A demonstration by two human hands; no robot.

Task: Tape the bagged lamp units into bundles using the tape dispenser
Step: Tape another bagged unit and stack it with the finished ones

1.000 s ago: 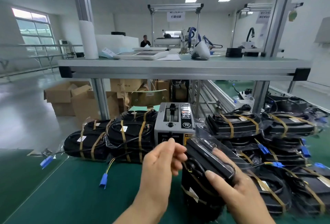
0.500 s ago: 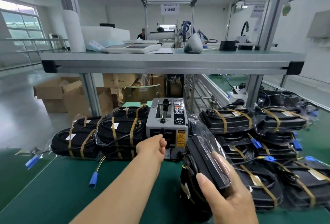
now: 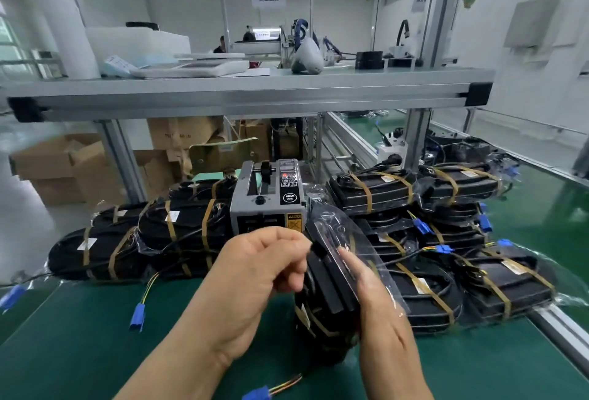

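Right hand (image 3: 379, 313) is gripping the bagged lamp unit (image 3: 331, 275) tilted on edge just in front of the tape dispenser (image 3: 267, 205), thumb pressing its face. Probably it is steadying the stack for wrapping, close to the tape outlet. Left hand (image 3: 255, 278) is pinching with tightly curled fingers at the unit's top corner, likely holding a strip, but blur is hiding any tape. Right fingers are hidden behind the unit. Taped bundles (image 3: 178, 237) are lying left of the dispenser, with more on its right.
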